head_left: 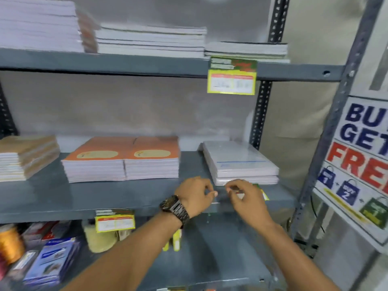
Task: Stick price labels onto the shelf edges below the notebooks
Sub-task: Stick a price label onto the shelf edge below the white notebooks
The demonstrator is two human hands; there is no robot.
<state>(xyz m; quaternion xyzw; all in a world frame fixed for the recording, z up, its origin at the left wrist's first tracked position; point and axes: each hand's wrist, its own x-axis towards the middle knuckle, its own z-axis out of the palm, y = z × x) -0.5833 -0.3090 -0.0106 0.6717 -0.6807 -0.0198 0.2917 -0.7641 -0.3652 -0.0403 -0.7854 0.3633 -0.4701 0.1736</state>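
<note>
On the middle grey shelf point(52, 198), just in front of a wrapped white notebook stack point(239, 162), my right hand point(244, 196) pinches a yellow-edged price label point(264, 194) that it mostly hides. My left hand point(196, 195), with a dark wristwatch, is close to its left with thumb and finger pinched; whether it touches the label is unclear. Orange notebooks point(123, 160) lie mid-shelf, brown ones point(25, 156) at left. One price label point(232, 77) hangs from the top shelf edge under white notebooks point(245, 49), another label point(115, 221) from the middle shelf edge.
White notebook stacks point(100, 36) fill the top shelf. The bottom shelf holds blue packets point(52, 261), an orange spool point(10, 244), a cream twine ball point(98, 238) and yellow items point(175, 240). A perforated metal upright point(333, 131) and a promotional sign point(361, 156) stand at right.
</note>
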